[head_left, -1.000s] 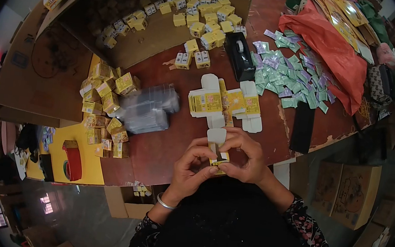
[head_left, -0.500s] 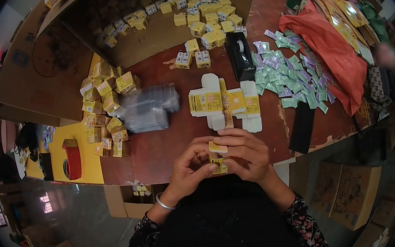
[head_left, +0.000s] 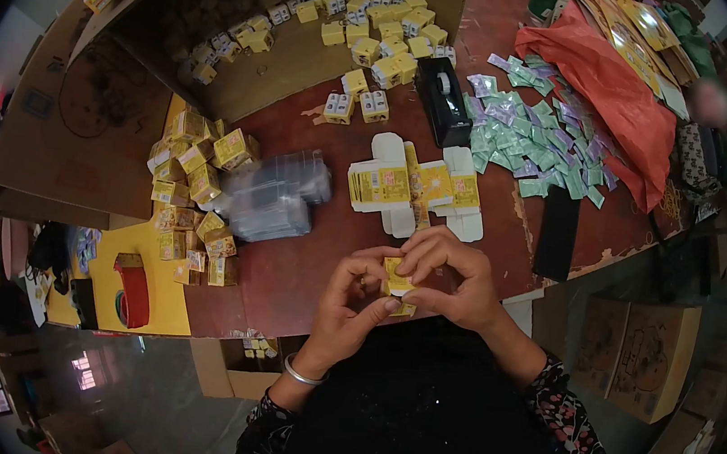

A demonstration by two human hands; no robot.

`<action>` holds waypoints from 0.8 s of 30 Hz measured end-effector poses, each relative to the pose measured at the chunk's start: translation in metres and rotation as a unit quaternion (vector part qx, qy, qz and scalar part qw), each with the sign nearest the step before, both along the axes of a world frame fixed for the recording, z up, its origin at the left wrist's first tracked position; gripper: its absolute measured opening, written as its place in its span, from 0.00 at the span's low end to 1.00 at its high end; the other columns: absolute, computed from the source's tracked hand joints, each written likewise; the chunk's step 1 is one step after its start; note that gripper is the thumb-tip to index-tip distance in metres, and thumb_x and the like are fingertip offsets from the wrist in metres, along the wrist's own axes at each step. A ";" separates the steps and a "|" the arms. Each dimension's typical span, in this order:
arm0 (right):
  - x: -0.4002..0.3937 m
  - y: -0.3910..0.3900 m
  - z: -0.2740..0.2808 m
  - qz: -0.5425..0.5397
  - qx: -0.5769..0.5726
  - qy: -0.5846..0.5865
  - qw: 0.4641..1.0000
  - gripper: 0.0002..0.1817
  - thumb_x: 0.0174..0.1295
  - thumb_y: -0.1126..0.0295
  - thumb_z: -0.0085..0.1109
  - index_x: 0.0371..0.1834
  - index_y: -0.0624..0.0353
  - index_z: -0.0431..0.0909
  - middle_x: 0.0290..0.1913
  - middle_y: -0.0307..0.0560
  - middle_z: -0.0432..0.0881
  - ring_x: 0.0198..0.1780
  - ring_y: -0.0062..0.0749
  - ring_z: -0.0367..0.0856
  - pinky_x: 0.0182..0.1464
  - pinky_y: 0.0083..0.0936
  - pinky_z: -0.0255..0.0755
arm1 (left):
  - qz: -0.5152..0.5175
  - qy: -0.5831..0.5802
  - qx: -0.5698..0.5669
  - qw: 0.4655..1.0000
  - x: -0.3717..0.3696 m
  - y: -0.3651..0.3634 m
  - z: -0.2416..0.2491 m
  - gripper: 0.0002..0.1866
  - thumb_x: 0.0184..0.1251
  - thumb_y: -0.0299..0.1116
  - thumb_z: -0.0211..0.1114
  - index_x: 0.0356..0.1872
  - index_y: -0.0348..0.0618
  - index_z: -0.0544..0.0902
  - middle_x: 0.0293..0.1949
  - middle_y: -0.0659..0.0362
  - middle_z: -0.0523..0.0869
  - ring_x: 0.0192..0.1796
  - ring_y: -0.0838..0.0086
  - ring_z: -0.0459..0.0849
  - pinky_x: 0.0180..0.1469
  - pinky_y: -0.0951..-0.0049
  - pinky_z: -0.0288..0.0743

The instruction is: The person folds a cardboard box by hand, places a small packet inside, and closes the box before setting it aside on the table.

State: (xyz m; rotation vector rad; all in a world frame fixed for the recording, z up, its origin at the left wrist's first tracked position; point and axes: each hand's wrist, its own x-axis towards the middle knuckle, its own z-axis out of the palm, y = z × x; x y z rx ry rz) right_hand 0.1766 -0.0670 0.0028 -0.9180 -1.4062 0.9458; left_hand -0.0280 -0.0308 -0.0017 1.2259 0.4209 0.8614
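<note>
My left hand (head_left: 348, 305) is closed around the lower left of a small yellow carton (head_left: 397, 277), its thumb along the near side. At the carton's right, my right hand (head_left: 458, 284) pinches the top flap, fingertips pressing on it. The carton's inside cannot be seen. Just beyond my hands, flat unfolded yellow-and-white cartons (head_left: 379, 187) lie on the red-brown table (head_left: 285, 276). A stack of clear plastic sleeves (head_left: 271, 202) sits to their left.
Filled-out yellow boxes (head_left: 203, 185) are heaped at left, near a red tape roll (head_left: 133, 291). A large cardboard box (head_left: 289, 59) holds several yellow-and-white blocks (head_left: 397, 27). A black tape dispenser (head_left: 442, 105), green and purple sachets (head_left: 529, 138) and a red plastic bag (head_left: 602, 93) lie further back.
The carton's raised top flap has come down toward its opening. My right fingers have drawn in over the top, and the carton has tilted a little.
</note>
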 end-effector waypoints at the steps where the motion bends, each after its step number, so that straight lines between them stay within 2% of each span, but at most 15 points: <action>1: 0.000 0.000 0.004 -0.004 -0.010 -0.013 1.000 0.13 0.53 0.77 0.78 0.39 0.61 0.83 0.45 0.46 0.89 0.55 0.39 0.83 0.61 0.36 0.76 | -0.002 0.022 0.005 1.000 -0.002 0.001 -0.002 0.18 0.74 0.20 0.65 0.59 0.38 0.70 0.71 0.45 0.70 0.67 0.68 0.78 0.69 0.66 0.75; 4: 0.000 0.001 0.013 -0.013 -0.028 -0.040 0.999 0.12 0.53 0.78 0.78 0.39 0.62 0.84 0.45 0.46 0.89 0.52 0.35 0.85 0.59 0.34 0.77 | -0.009 0.053 0.007 0.999 -0.008 0.003 -0.006 0.19 0.73 0.20 0.65 0.60 0.38 0.70 0.72 0.46 0.69 0.66 0.69 0.79 0.68 0.67 0.75; 6: 0.002 0.002 0.013 -0.012 -0.024 -0.043 0.999 0.11 0.54 0.79 0.77 0.38 0.62 0.84 0.45 0.46 0.89 0.50 0.33 0.86 0.58 0.33 0.78 | -0.014 0.027 -0.008 1.000 -0.003 0.002 0.001 0.20 0.73 0.20 0.66 0.61 0.37 0.69 0.72 0.46 0.69 0.66 0.70 0.79 0.68 0.67 0.75; 9: 0.002 0.003 0.013 -0.009 -0.043 -0.016 0.999 0.10 0.56 0.81 0.76 0.38 0.63 0.85 0.44 0.46 0.89 0.49 0.32 0.86 0.56 0.30 0.78 | 0.000 0.045 -0.029 0.999 -0.001 0.002 0.008 0.20 0.71 0.18 0.66 0.59 0.37 0.70 0.71 0.42 0.72 0.64 0.69 0.80 0.64 0.69 0.77; 12: 0.001 0.001 0.012 -0.006 -0.077 0.020 0.997 0.08 0.58 0.82 0.74 0.38 0.64 0.84 0.43 0.47 0.89 0.49 0.29 0.85 0.53 0.27 0.79 | -0.010 0.035 -0.038 0.999 0.000 0.001 0.005 0.20 0.72 0.17 0.65 0.61 0.37 0.69 0.71 0.42 0.71 0.68 0.64 0.78 0.66 0.66 0.77; 15: -0.001 -0.002 0.015 -0.014 -0.145 0.076 0.986 0.07 0.59 0.82 0.72 0.38 0.64 0.84 0.42 0.47 0.88 0.48 0.27 0.85 0.50 0.23 0.80 | -0.024 0.036 -0.043 0.998 -0.001 0.000 0.003 0.21 0.73 0.18 0.64 0.63 0.37 0.68 0.73 0.47 0.69 0.69 0.66 0.78 0.70 0.66 0.74; 18: 0.001 -0.001 0.013 -0.013 -0.093 0.027 0.995 0.06 0.60 0.82 0.71 0.37 0.65 0.83 0.42 0.47 0.88 0.47 0.27 0.86 0.48 0.22 0.81 | -0.032 0.015 -0.062 0.997 -0.001 0.001 0.002 0.20 0.74 0.18 0.63 0.62 0.38 0.70 0.73 0.48 0.69 0.71 0.65 0.76 0.71 0.65 0.72; 24: 0.000 -0.001 0.015 -0.037 -0.066 -0.016 0.997 0.07 0.60 0.82 0.71 0.34 0.65 0.80 0.41 0.47 0.88 0.47 0.27 0.87 0.48 0.23 0.81 | -0.036 0.007 -0.020 0.999 0.000 0.002 -0.002 0.18 0.76 0.19 0.62 0.63 0.40 0.75 0.72 0.49 0.69 0.73 0.65 0.73 0.72 0.65 0.71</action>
